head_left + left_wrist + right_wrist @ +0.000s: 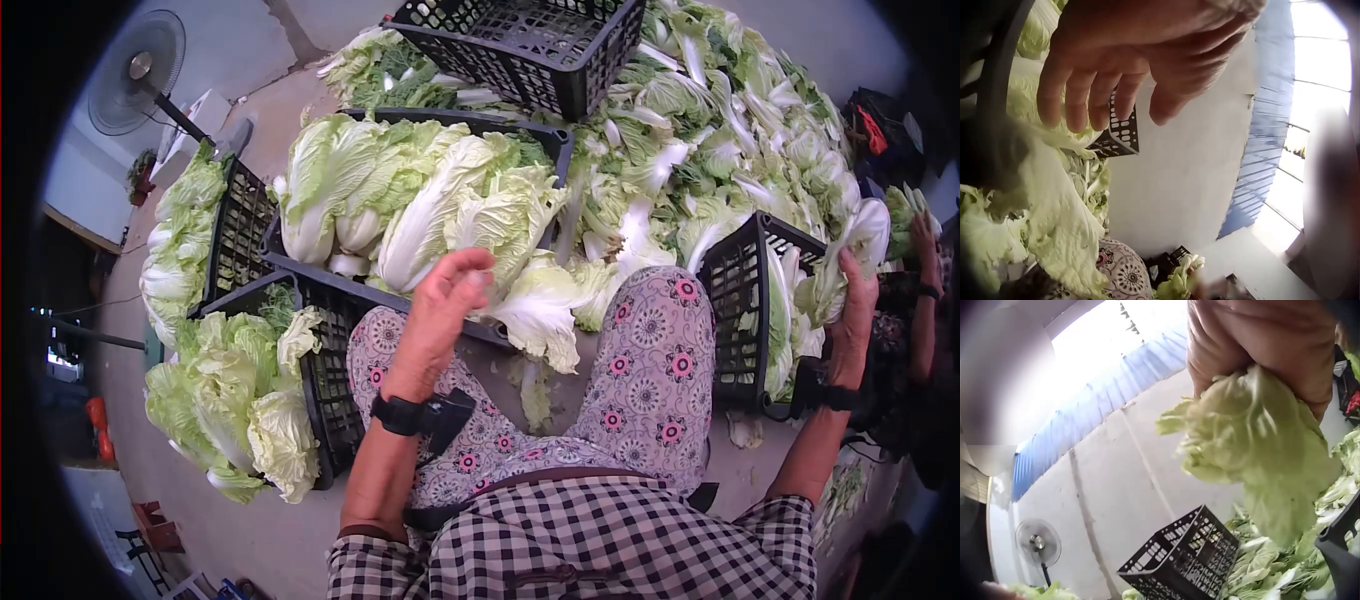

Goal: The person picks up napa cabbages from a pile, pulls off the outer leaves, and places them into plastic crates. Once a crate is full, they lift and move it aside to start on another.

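Observation:
My right hand (858, 300) grips a napa cabbage (855, 245) above the right-hand black crate (735, 290), which holds more cabbages. The right wrist view shows the hand (1266, 337) round the pale green leafy head (1260, 437). My left hand (450, 300) holds nothing, its fingers relaxed, in front of the middle crate (565, 150) filled with cabbages (440, 205). In the left wrist view the hand (1141, 56) hangs with slightly bent, spread fingers above leaves (1054, 212).
A large cabbage pile (700, 120) lies behind, with a black crate (520, 50) on it. Filled crates stand at the left, one with cabbages (235, 390) near my knee. A fan (140, 70) stands back left. Another person's hand (925, 240) shows at the far right.

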`<action>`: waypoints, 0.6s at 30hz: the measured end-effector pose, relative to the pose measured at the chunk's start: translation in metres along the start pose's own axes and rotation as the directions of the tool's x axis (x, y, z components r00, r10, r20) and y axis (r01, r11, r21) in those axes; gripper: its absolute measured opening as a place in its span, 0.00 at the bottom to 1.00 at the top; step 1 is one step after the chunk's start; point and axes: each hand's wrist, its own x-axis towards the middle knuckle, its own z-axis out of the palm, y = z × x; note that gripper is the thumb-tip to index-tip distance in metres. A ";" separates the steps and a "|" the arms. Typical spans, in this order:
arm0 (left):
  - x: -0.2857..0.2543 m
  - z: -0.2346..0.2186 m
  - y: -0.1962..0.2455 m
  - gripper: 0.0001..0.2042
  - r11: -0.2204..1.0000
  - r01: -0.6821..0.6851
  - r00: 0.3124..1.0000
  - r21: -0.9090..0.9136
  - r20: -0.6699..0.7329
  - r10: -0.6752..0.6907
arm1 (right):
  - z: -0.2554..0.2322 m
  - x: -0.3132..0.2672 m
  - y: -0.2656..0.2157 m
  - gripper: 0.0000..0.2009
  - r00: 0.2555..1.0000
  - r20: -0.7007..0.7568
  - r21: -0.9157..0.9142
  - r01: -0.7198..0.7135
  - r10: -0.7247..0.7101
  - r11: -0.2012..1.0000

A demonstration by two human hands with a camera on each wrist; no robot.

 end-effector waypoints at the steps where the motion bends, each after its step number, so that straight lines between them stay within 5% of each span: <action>1: 0.004 -0.006 -0.003 0.22 1.000 0.000 0.999 0.012 -0.042 0.001 | -0.020 0.002 0.004 0.23 0.999 -0.038 -0.021 -0.008 0.007 1.000; 5: 0.020 -0.028 -0.015 0.24 0.996 0.067 0.986 -0.065 -0.147 -0.076 | -0.068 -0.004 0.011 0.26 0.989 -0.067 -0.106 -0.137 0.130 0.985; 10: 0.030 -0.040 -0.021 0.32 0.981 0.196 0.969 0.006 -0.157 -0.193 | -0.064 -0.010 0.007 0.35 0.993 -0.034 -0.637 0.066 -0.114 0.768; 12: 0.033 -0.042 -0.019 0.36 0.968 0.203 0.979 0.145 -0.054 -0.197 | -0.082 -0.004 0.012 0.36 0.990 0.002 -0.774 0.090 -0.139 0.626; 18: 0.033 -0.026 -0.008 0.40 0.957 0.245 0.969 0.155 -0.081 -0.235 | -0.100 -0.009 0.017 0.37 0.998 -0.054 -0.848 -0.037 -0.018 0.528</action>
